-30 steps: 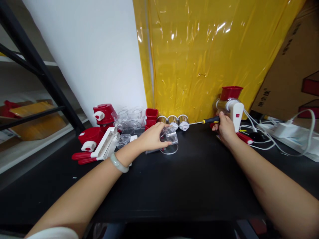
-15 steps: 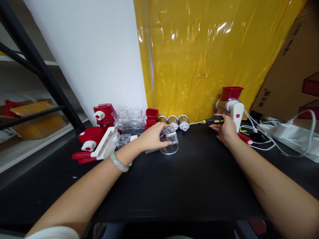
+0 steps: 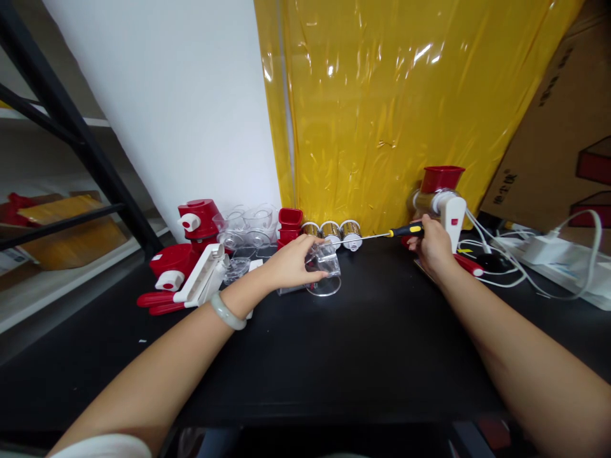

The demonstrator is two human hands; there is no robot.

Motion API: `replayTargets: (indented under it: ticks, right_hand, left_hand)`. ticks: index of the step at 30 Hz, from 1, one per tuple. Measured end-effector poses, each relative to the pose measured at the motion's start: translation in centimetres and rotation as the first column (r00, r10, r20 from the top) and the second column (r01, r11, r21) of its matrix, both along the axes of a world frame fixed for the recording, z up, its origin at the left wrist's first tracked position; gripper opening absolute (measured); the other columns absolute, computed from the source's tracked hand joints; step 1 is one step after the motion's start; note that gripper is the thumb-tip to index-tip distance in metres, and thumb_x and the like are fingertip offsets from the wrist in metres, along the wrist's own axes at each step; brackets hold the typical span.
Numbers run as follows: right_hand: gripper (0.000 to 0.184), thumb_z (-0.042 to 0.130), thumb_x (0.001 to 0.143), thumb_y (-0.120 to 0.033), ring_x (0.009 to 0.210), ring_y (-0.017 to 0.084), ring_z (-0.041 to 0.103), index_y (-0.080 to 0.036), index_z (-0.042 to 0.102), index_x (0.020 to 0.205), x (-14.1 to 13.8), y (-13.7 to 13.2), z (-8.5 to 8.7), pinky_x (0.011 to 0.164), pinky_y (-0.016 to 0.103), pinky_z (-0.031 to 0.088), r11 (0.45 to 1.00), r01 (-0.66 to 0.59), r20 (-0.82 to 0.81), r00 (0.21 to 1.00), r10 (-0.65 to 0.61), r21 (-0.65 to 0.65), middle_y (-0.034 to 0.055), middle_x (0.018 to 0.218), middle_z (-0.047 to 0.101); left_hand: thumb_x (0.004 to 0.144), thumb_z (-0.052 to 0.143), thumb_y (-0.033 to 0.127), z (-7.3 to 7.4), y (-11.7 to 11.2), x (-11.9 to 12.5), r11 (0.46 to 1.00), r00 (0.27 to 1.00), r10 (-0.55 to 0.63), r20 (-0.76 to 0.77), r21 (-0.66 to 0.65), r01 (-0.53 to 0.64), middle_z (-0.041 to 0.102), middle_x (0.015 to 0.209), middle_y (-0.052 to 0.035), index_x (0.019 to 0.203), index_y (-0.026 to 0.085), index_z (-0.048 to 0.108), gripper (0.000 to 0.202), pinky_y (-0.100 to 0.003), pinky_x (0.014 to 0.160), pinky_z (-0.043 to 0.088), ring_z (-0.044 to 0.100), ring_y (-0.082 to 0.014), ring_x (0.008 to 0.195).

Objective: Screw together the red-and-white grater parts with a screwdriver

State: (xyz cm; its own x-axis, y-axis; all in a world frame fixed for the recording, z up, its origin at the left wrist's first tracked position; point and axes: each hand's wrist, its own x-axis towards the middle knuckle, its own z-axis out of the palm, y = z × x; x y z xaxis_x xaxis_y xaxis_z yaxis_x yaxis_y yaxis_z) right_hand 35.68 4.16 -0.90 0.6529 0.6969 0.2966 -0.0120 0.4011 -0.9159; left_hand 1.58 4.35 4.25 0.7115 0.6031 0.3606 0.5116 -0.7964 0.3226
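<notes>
My left hand (image 3: 296, 262) is closed around a clear plastic part (image 3: 328, 259), thumb below and fingers on top. A transparent round rim (image 3: 325, 286) shows just under it. In my right hand (image 3: 433, 247) is the black-and-yellow handle of a screwdriver (image 3: 400, 231). Its long metal shaft runs left, and the tip meets the upper edge of the clear part; whether it sits in a screw is too small to tell. Behind the shaft stand several metal grater drums (image 3: 352, 234). An assembled rotary grater (image 3: 453, 219) with a red hopper is just beyond my right hand.
Left on the black table (image 3: 363, 356) lie red grater bodies (image 3: 174, 264), a white-and-red handle piece (image 3: 203, 277) and clear cups (image 3: 258, 222). Red hoppers (image 3: 289, 222) stand at the back. A power strip (image 3: 563, 261) with white cables lies right, before a cardboard box (image 3: 539, 140).
My right hand's fingers have curled in more closely around the screwdriver handle, turning slightly. My left hand and the clear part stay almost where they were.
</notes>
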Motion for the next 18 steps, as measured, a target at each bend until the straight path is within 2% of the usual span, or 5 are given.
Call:
replayTargets:
  ticks: [8,18]
  right_hand:
    - [0.041,0.059,0.085,-0.062,0.031,0.010,0.041,-0.024,0.049,0.075,-0.01,-0.03,-0.09,0.029,0.021,0.032,0.999,0.036,0.042,0.998,-0.036,-0.005,-0.0075,0.041,0.043]
    - [0.044,0.055,0.088,-0.064,0.028,0.011,0.037,-0.025,0.046,0.069,-0.51,-0.52,0.42,0.028,0.024,0.026,0.998,0.058,0.065,0.996,-0.056,-0.029,-0.0070,0.037,0.038]
  left_hand:
    - [0.075,0.074,0.047,-0.07,-0.03,-0.01,1.000,1.000,0.000,0.002,0.003,0.000,0.060,0.123,-0.0131,0.132,0.019,0.052,0.067,-0.045,0.094,0.050,0.061,-0.0298,0.110]
    - [0.074,0.074,0.046,-0.04,0.00,0.00,1.000,1.000,-0.005,0.002,0.001,0.005,0.061,0.122,-0.0133,0.132,0.019,0.052,0.068,-0.044,0.094,0.051,0.062,-0.0296,0.109]
